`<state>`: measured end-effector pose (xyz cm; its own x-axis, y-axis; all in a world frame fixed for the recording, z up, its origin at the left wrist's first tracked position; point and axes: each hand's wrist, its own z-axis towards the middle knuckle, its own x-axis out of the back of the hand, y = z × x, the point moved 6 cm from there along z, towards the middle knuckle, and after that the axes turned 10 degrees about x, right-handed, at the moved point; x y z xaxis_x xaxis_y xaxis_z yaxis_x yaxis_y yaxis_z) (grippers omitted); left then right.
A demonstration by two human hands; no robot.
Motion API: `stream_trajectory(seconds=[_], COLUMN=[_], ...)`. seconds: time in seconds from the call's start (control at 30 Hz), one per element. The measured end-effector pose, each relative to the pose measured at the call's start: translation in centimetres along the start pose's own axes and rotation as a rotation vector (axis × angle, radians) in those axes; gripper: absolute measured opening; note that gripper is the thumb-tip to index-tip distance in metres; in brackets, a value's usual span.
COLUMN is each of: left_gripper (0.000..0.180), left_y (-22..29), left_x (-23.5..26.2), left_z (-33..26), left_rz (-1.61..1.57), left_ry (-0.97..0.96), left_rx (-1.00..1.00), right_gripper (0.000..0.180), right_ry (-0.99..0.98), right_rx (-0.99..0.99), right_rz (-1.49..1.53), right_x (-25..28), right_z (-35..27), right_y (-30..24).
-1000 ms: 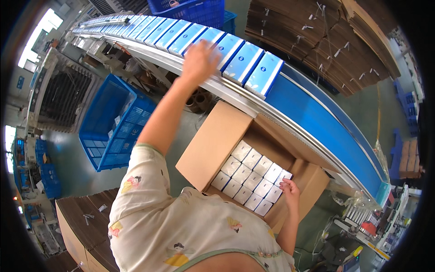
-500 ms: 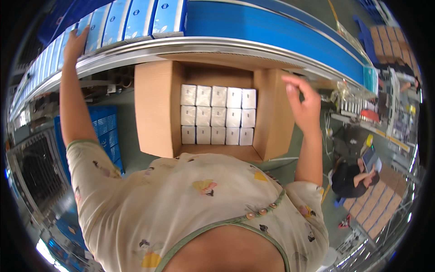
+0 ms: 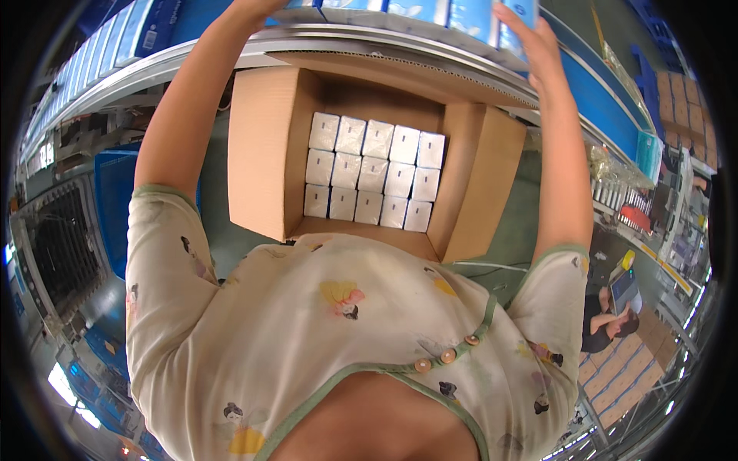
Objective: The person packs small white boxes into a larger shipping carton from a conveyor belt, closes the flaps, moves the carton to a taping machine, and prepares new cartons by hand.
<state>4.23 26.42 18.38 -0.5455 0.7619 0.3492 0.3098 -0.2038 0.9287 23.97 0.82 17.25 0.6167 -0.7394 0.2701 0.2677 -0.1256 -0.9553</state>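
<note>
Both hands (image 3: 530,38) now up — 15 white packs (image 3: 373,173)

blue-and-white boxes (image 3: 430,11) stand in a row on the conveyor (image 3: 369,38).

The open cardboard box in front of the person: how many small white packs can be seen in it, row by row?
White packs, far row: 5
White packs, middle row: 5
White packs, near row: 5
Total in the cardboard box: 15 on the top layer that shows
</note>
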Motion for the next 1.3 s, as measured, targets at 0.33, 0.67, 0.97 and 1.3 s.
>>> stream_trajectory(seconds=[0.33,0.67,0.97,1.3], left_gripper=[0.099,0.083,0.047,0.045], left_y=[5.0,-18.9,-19.2,-23.7], left_x=[1.9,-8.1,-12.8,-14.5], left_z=[-19.9,-15.0,-11.6,-3.7], left_rz=[0.177,0.476,1.107,0.851], left_ry=[0.073,0.083,-0.055,-0.494], left_rx=[-0.008,0.208,0.040,0.456], right_gripper=[0.080,0.085,0.056,0.045], right_ry=[0.317,0.008,-0.523,-0.784], right_rx=[0.198,-0.156,0.214,-0.417], right_rz=[-0.193,-0.323,-1.220,-0.725], right_x=[3.6,-5.6,-10.0,-12.6], right_z=[-19.0,-20.0,-16.7,-9.2], right_y=[-8.6,15.2,16.2,25.2])
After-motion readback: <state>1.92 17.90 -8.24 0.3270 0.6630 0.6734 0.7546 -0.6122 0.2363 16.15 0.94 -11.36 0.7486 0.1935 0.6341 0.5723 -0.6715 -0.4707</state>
